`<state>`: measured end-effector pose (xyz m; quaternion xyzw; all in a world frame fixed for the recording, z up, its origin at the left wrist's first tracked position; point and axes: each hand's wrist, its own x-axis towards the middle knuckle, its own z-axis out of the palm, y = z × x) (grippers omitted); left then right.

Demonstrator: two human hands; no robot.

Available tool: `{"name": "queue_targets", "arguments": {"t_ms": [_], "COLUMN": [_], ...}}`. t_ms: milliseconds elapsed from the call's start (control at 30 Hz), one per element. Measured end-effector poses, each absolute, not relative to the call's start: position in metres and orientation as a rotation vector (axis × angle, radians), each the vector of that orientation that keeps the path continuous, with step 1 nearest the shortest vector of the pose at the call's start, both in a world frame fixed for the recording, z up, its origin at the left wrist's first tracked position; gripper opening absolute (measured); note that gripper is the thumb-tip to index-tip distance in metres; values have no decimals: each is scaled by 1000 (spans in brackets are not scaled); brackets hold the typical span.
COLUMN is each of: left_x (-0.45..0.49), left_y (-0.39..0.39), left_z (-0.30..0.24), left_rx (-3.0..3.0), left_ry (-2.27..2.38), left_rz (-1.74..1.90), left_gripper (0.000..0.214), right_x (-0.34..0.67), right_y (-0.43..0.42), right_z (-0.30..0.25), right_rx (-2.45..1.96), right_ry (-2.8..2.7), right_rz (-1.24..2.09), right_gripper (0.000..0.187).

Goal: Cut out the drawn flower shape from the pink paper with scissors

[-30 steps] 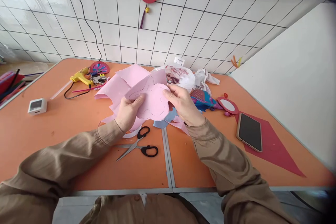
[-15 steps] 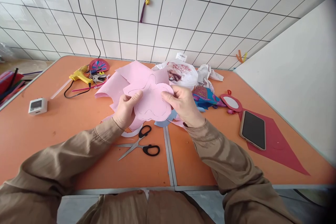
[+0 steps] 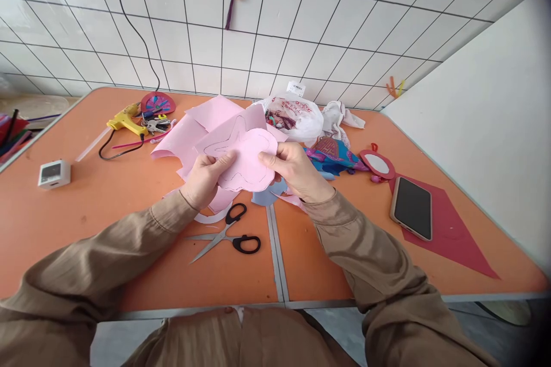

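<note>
Between my two hands is a pink paper piece (image 3: 248, 161) with rounded lobes, held up over the table. Pencil lines run across it and across the pink paper just behind it. My left hand (image 3: 203, 179) pinches its left edge, thumb on top. On the right edge, my right hand (image 3: 300, 171) grips it the same way, fingers curled underneath. Open-bladed scissors (image 3: 222, 235) with black handles lie on the table below the paper. More pink paper sheets (image 3: 172, 139) are spread behind my left hand, and a light blue scrap (image 3: 263, 197) shows under the held piece.
At the left are a yellow glue gun (image 3: 124, 119), keys (image 3: 157, 125) and a small white box (image 3: 54, 174). A white plastic bag (image 3: 307, 120) and patterned cloth (image 3: 329, 155) lie at the back. To the right, a phone (image 3: 412, 208) rests on red paper (image 3: 462, 235).
The view has shifted slightly, and the held pink paper has tilted a little. Both hands keep their hold on it. The scissors lie in the same place on the table.
</note>
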<state>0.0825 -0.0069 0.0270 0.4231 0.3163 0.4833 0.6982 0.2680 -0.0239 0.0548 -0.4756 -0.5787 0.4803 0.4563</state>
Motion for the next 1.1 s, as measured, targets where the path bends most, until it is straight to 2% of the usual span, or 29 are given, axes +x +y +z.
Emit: {"name": "queue_targets", "arguments": {"t_ms": [133,300,400,500,600,733,967,1100], "left_x": [79,74,73,74,77,80,72,70], "left_y": [-4,-1,-2,-5,-9,-11,-2,3], "left_z": [27,29,29,29,30,30,26,21], "left_rx": [954,1044,1046,1150,1220,1197,1273,1184], "left_ry": [703,640,584,573,613,642,511,578], "left_rz": [1098,931,885,827,777,783,732,942], "left_gripper": [31,50,58,46,38,39,43,48], "right_x": [266,268,271,274,274,270,270,271], "right_y": [-24,-23,-20,-16,-14,-17,-23,-23], "right_z": [56,55,53,51,49,50,57,54], "right_rx": [-1191,-1223,-1238,-1229,-1198,-1178,-1140,-1155], "right_ry": [-1424,-1404,-1379,-1324,-1286,-1325,-1448,-1539], "right_rz": [1093,959,773,623,635,652,638,627], "right_gripper": [31,28,32,34,34,38,34,31]}}
